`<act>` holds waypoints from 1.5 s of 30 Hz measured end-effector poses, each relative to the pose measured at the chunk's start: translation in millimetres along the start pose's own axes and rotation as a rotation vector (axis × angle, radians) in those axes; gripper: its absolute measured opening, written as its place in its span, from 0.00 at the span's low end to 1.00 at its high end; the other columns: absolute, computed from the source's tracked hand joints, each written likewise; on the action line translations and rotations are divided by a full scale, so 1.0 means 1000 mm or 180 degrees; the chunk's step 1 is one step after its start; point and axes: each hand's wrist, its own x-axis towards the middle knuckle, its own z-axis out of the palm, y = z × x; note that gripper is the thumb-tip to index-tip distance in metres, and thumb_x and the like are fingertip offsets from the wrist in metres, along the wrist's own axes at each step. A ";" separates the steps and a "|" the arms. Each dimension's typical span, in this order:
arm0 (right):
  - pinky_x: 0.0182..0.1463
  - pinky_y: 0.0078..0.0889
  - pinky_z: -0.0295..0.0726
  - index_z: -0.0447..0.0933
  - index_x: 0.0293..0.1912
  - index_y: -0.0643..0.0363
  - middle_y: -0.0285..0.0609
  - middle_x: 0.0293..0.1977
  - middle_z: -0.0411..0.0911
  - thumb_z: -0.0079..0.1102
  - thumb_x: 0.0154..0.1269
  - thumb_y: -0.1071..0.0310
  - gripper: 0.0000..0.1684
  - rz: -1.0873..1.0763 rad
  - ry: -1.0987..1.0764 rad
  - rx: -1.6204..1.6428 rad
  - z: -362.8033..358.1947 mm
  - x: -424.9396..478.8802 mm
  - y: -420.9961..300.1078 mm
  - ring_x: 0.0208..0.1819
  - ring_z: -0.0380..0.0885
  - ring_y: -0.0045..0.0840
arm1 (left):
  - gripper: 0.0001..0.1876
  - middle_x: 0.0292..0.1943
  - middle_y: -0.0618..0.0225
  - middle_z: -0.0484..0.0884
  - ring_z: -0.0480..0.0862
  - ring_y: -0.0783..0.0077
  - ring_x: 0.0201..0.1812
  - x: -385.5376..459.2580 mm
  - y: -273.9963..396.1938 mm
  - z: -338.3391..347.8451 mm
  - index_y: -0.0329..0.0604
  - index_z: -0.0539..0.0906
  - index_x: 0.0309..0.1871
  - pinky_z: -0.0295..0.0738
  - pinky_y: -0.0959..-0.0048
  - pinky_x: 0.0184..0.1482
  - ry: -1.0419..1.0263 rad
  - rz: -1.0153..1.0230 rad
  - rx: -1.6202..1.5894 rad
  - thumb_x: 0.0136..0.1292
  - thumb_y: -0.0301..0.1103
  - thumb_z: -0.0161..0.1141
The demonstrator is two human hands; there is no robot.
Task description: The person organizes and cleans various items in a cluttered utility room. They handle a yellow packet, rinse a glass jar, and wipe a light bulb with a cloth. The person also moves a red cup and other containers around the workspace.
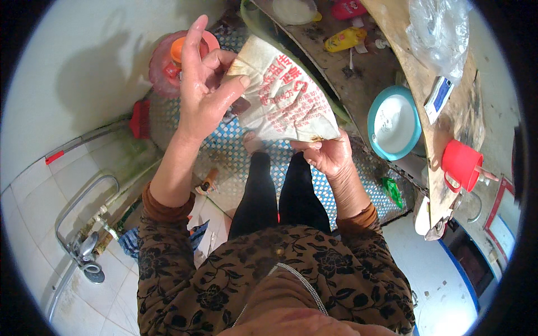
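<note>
A cream-coloured cloth or bag (pixel 290 98) with red printed writing and brown stains is spread between my hands at the upper middle. My left hand (pixel 206 90) is at its left corner, with the index finger raised and the thumb over the edge; whether the fingers pinch it cannot be told. At the lower right corner, my right hand (pixel 330 153) grips the cloth between thumb and fingers. Both hands look wet. Beneath the cloth lies a blue-and-white patterned floor mat (pixel 323 185), partly hidden.
On the right, a teal basin (pixel 414 138) stands by a wooden board (pixel 424 168) bearing a red mug (pixel 460 164). A yellow bottle (pixel 344 39) lies on the counter. Pink basins (pixel 162 80) are at the upper left, a wall faucet (pixel 86 248) at the lower left.
</note>
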 end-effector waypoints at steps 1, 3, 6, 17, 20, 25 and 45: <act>0.24 0.22 0.72 0.69 0.60 0.64 0.53 0.48 0.72 0.54 0.61 0.63 0.29 0.0106 -0.0133 0.0154 -0.004 0.002 0.000 0.33 0.66 0.30 | 0.49 0.40 0.60 0.79 0.79 0.76 0.39 0.000 0.001 -0.001 0.44 0.43 0.76 0.74 0.76 0.46 0.0025 -0.0007 0.0043 0.55 0.17 0.60; 0.22 0.19 0.70 0.68 0.60 0.65 0.51 0.45 0.72 0.55 0.61 0.64 0.29 0.0317 -0.0399 0.0459 -0.008 0.008 0.001 0.32 0.64 0.27 | 0.49 0.40 0.61 0.79 0.79 0.76 0.39 0.001 0.002 -0.002 0.45 0.43 0.76 0.75 0.77 0.45 0.0076 -0.0017 0.0128 0.55 0.17 0.60; 0.20 0.15 0.66 0.67 0.61 0.65 0.50 0.43 0.71 0.56 0.60 0.65 0.30 0.0130 -0.0084 0.0109 0.006 0.004 0.005 0.31 0.63 0.25 | 0.49 0.40 0.62 0.78 0.79 0.76 0.39 0.002 0.001 -0.002 0.45 0.42 0.76 0.75 0.77 0.44 0.0048 0.0081 0.0142 0.55 0.16 0.60; 0.14 0.12 0.64 0.63 0.63 0.71 0.51 0.40 0.69 0.58 0.58 0.69 0.34 0.0323 -0.0446 0.0592 0.011 0.000 0.013 0.28 0.63 0.21 | 0.50 0.51 0.53 0.78 0.79 0.64 0.53 0.003 0.006 0.000 0.40 0.46 0.75 0.73 0.67 0.58 0.0252 0.0002 0.0143 0.51 0.16 0.62; 0.14 0.12 0.64 0.62 0.63 0.71 0.51 0.39 0.69 0.58 0.57 0.70 0.34 0.0335 -0.0454 0.0686 0.012 -0.002 0.013 0.29 0.63 0.21 | 0.50 0.53 0.53 0.77 0.78 0.64 0.55 0.003 0.007 0.005 0.41 0.47 0.75 0.73 0.66 0.58 0.0284 0.0087 0.0146 0.50 0.15 0.62; 0.14 0.12 0.65 0.62 0.63 0.72 0.50 0.38 0.70 0.58 0.58 0.69 0.34 0.0340 -0.0671 0.0758 0.006 -0.004 0.012 0.29 0.65 0.23 | 0.51 0.56 0.52 0.75 0.77 0.64 0.55 0.000 0.010 0.005 0.41 0.47 0.75 0.74 0.67 0.59 0.0188 0.0061 0.0148 0.48 0.13 0.62; 0.65 0.47 0.70 0.67 0.64 0.56 0.44 0.62 0.71 0.67 0.60 0.51 0.37 -0.1253 -0.0133 -0.1085 0.022 0.007 0.019 0.62 0.71 0.35 | 0.56 0.53 0.57 0.74 0.74 0.62 0.59 -0.007 0.022 0.014 0.46 0.44 0.76 0.74 0.65 0.59 0.0255 -0.0124 -0.0022 0.44 0.13 0.65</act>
